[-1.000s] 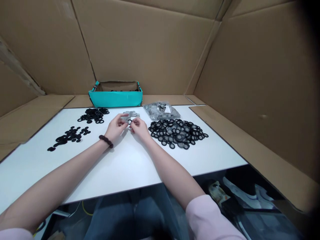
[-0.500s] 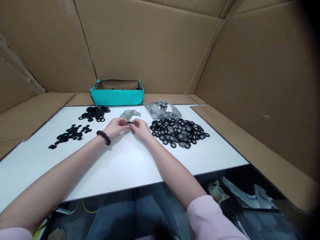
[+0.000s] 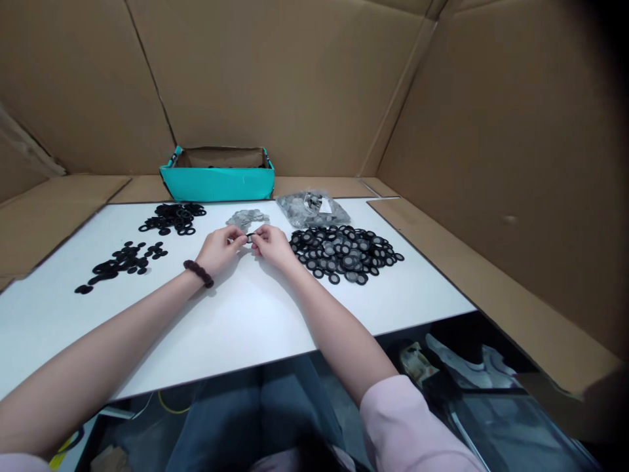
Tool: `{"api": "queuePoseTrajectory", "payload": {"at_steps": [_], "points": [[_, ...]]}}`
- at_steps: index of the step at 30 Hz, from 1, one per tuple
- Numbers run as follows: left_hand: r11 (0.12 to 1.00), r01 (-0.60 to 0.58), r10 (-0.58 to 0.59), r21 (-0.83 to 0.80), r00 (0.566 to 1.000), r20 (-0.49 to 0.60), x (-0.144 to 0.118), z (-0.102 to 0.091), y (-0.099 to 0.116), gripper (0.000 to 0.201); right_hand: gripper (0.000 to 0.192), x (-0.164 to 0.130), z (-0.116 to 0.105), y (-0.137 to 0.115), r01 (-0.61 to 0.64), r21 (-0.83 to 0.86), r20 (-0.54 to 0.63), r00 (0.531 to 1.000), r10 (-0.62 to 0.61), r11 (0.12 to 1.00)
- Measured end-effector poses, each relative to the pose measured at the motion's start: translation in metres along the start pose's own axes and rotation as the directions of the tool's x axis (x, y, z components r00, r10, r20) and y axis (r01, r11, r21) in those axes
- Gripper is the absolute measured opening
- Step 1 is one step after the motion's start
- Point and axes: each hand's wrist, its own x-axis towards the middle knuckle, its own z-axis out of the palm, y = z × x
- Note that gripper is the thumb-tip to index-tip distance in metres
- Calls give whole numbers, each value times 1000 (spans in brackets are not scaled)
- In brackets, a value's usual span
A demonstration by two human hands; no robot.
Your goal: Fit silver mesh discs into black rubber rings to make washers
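you're at the fitting step: your left hand point(image 3: 219, 247) and right hand point(image 3: 272, 243) both pinch one small black ring point(image 3: 249, 237) between fingertips, just above the white table point(image 3: 255, 314), near the grey disc pile point(image 3: 247, 217). next calls for steady, even pressure.

It was a small assembly workstation: a white table point(image 3: 236, 328) walled by cardboard point(image 3: 295, 78), heaped with sorted black rings point(image 3: 171, 218).

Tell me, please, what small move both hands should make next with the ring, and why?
Probably lay the small black rubber ring, pinched between left hand and right hand, onto the pile of black mesh-filled rings beside the right hand, since its grey centre looks filled.
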Motion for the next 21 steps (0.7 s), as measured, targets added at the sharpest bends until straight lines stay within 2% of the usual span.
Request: {"api": "queuePoseTrajectory", "payload": {"at_steps": [2, 5, 7, 11, 14, 21], "points": [[998, 27, -25, -56, 999, 31, 1, 2, -3, 27, 13, 0, 0, -2, -72, 59, 4, 997, 72, 996], [989, 65, -56, -131, 996, 66, 1, 7, -6, 27, 15, 0, 2, -2, -104, 126, 16, 995, 103, 986], [988, 91, -87, -129, 996, 33, -1, 11, -5, 25, 16, 0, 5, -1, -118, 179, 35, 993, 113, 977], [992, 120, -123, -37, 987, -107, -9, 15, 5, 19, 19, -3, 9, -2, -209, 337, 96, 978, 187, 918], [993, 119, -120, -14, 983, -139, -11, 16, 11, 15, 20, -7, 9, -8, -251, 415, 134, 968, 214, 874], [984, 137, -156, -112, 971, -182, -8, 18, 7, 11, 23, -17, 9, -18, -312, 407, 156, 950, 272, 858]]}}
